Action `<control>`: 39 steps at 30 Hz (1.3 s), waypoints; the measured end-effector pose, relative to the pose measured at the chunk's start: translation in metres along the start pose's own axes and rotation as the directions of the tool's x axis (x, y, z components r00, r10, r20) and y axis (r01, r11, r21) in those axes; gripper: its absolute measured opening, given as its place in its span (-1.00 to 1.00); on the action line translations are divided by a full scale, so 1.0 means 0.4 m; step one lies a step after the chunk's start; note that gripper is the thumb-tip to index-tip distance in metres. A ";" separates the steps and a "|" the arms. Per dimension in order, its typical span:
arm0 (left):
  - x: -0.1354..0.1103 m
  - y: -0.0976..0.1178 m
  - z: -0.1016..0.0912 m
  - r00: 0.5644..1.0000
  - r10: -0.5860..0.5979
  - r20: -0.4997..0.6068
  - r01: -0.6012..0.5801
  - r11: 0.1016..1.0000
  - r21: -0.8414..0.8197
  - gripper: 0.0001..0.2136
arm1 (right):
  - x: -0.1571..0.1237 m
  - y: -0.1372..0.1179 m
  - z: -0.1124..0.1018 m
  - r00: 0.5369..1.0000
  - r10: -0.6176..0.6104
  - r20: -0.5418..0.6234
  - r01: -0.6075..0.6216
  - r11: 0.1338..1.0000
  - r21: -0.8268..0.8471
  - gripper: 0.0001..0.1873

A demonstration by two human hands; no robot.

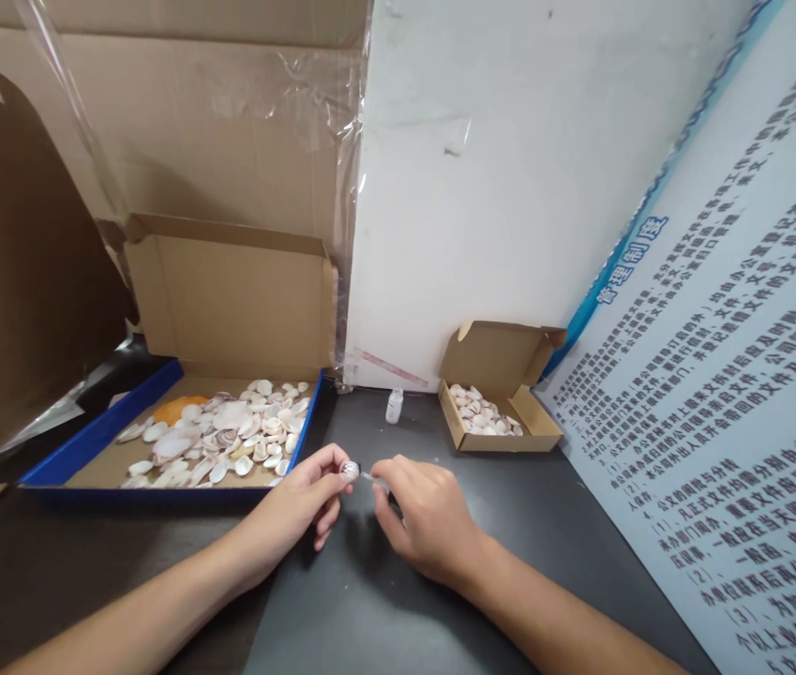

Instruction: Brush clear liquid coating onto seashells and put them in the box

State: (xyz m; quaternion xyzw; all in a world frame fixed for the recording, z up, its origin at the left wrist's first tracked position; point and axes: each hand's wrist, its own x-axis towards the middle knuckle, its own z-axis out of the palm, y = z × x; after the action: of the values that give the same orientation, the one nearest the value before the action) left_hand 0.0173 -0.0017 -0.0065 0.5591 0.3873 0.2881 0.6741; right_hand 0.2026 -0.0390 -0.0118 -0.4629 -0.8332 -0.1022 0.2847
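Between thumb and forefinger, my left hand (309,489) pinches a small seashell (350,471), pale with dark marks. My right hand (422,511) is closed on a thin, pale applicator (367,477) whose tip points at the shell; whether it touches cannot be made out. Its grip end is hidden by my fingers. Beyond both hands stands a small, uncapped-looking white bottle (393,409). To the left, a blue-edged box (60,472) has many loose seashells (229,433) in it.
A small brown cardboard box (500,442) with its lid up holds more shells (478,411) at the right. Behind stand cardboard sheets (207,122) and a white panel (503,187). A printed board (735,422) leans along the right. A dark mat (341,609) covers the tabletop.
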 end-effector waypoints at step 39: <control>0.006 -0.022 -0.004 0.997 0.013 0.082 -0.010 0.999 -0.041 -0.77 | -0.052 -0.017 -0.013 0.997 -0.047 -0.066 0.050 0.997 0.055 -0.80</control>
State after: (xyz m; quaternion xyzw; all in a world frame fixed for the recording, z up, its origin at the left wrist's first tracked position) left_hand 0.0168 -0.0006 -0.0157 0.5591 0.3500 0.2763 0.6990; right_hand 0.2072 -0.0599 -0.0186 -0.4307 -0.8372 -0.1001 0.3218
